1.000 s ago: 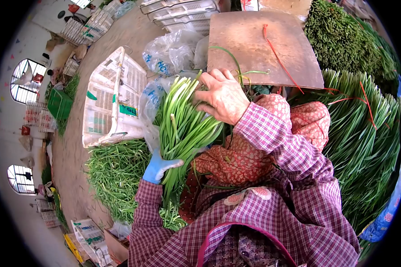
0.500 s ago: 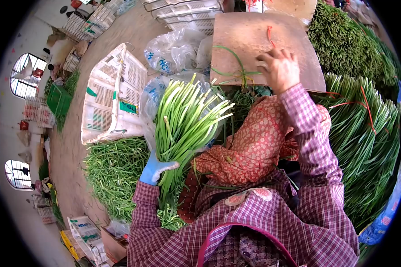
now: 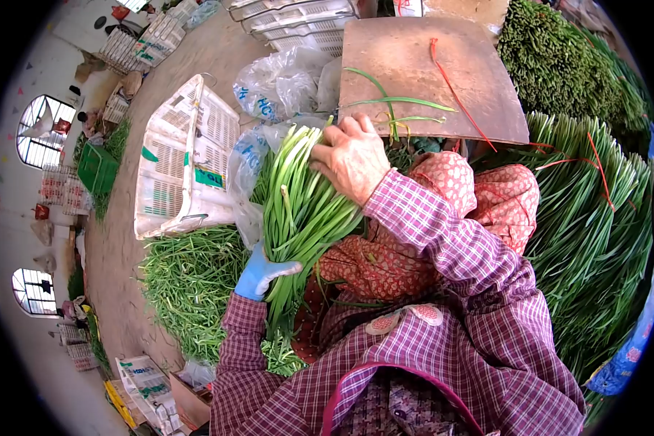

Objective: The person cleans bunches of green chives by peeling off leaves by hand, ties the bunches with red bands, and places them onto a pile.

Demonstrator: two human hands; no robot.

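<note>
A bunch of garlic chives (image 3: 291, 196) stands at a slant above my lap, pale cut ends pointing away from me. My left hand (image 3: 263, 272), in a blue glove, is closed round its lower, leafy part with the thumb across the front. Bare, my right hand (image 3: 352, 156) has its fingers curled over the right side of the pale stems near the top; its fingertips are partly hidden. Beyond it lies a board (image 3: 400, 62), holding a red tie (image 3: 458, 87) stretched out diagonally and a few loose chive leaves (image 3: 414, 100).
Left of the bunch are a white plastic crate (image 3: 189, 160), clear plastic bags (image 3: 280, 80) and a heap of loose green leaves (image 3: 189, 283). At my right lies a large pile of chives (image 3: 596, 240) with red ties on it. More bundles (image 3: 567, 73) are stacked behind.
My right hand has moved left and toward me from the board to the bunch's stems. The red tie now lies extended across the board. The stems look more gathered.
</note>
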